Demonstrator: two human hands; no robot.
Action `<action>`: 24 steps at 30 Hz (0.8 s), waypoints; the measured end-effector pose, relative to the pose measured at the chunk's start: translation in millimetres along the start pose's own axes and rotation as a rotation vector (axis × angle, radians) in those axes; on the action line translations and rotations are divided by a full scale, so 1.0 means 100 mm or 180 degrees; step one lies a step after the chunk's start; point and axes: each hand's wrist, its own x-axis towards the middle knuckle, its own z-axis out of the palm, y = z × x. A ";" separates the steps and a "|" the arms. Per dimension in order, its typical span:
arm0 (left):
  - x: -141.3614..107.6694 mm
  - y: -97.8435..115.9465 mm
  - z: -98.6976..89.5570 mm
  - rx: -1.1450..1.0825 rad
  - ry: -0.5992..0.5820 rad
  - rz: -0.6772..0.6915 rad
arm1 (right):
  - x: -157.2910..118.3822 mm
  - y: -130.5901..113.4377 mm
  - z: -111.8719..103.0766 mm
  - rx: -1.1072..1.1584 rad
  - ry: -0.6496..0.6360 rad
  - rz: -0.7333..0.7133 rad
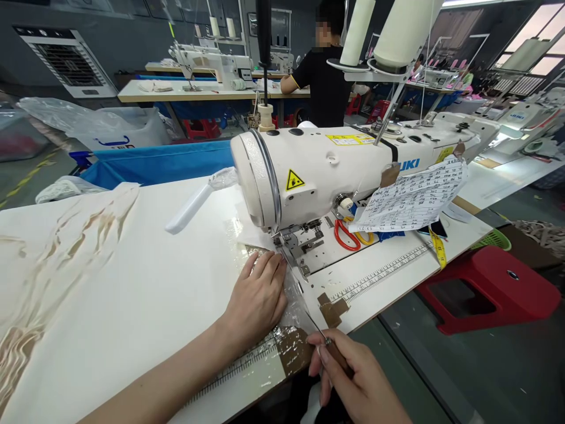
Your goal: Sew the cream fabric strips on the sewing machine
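Observation:
A white sewing machine (309,171) stands on the white table (189,277). My left hand (260,291) lies palm down beside the needle area, its fingers bent forward and close together; whether anything is under them is hidden. At the table's front edge, my right hand (344,371) grips the brown handle of a thin pointed tool (338,356). The tool's metal shaft points up and left toward the machine's plate. Clear plastic and brown tape (293,350) cover the table between my hands.
Red-handled scissors (346,235) lie by the machine under a hanging handwritten sheet (410,197). Cream fabric (66,247) spreads at the left. A red stool (494,282) stands at the right. A person in black (329,76) is beyond the machine.

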 end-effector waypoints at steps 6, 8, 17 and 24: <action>0.01 -0.02 0.00 -0.0063 -0.0030 -0.0056 | 0.03 -0.06 -0.01 -0.0025 -0.0001 -0.0073; 0.01 -0.04 0.01 -0.0097 -0.0047 -0.0084 | 0.02 -0.07 -0.02 0.0005 -0.0070 -0.0133; 0.12 -0.24 0.14 0.0028 0.0098 0.0083 | 0.00 -0.50 -0.09 -0.0997 0.0134 -0.1472; 0.21 -0.44 0.13 -0.0031 -0.0063 0.0133 | 0.10 -0.75 0.00 -0.1030 -0.0283 -0.1980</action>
